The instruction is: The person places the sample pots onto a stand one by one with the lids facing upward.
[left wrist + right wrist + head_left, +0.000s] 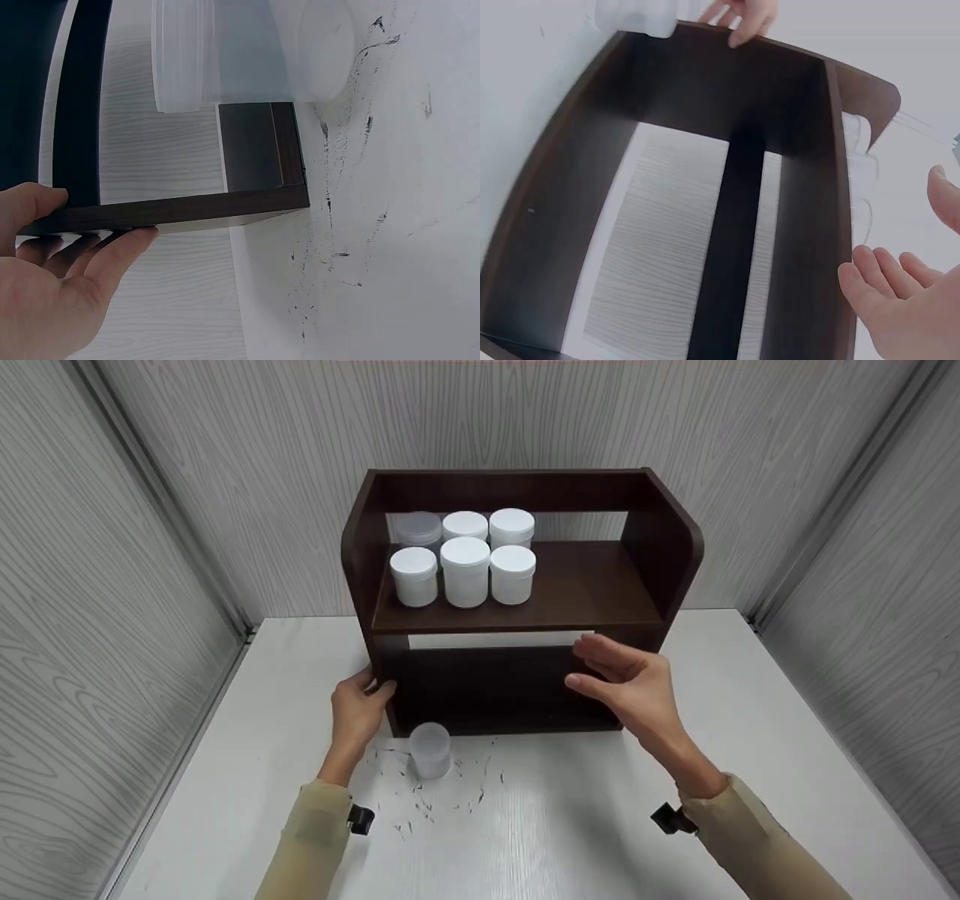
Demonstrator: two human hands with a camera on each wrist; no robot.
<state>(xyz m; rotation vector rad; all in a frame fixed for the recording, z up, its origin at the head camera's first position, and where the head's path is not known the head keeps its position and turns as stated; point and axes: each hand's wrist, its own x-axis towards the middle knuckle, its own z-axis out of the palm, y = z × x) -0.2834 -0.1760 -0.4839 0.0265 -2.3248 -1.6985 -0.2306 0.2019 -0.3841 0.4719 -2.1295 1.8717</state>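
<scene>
A dark brown wooden shelf unit (577,585) stands on the white table (750,720). Several white lidded jars (465,570) are grouped at the left of its upper shelf. My left hand (373,684) pinches the lower front edge of the left side panel (195,211), thumb on one face and fingers on the other. My right hand (581,661) hovers open in front of the lower compartment's right part, fingers spread and holding nothing. A translucent jar (430,750) stands on the table just in front of the unit, beside my left hand.
Small dark flecks (450,795) are scattered on the table around the translucent jar. Grey wood-grain walls (112,585) enclose the table on three sides. The lower compartment (705,112) of the unit holds nothing.
</scene>
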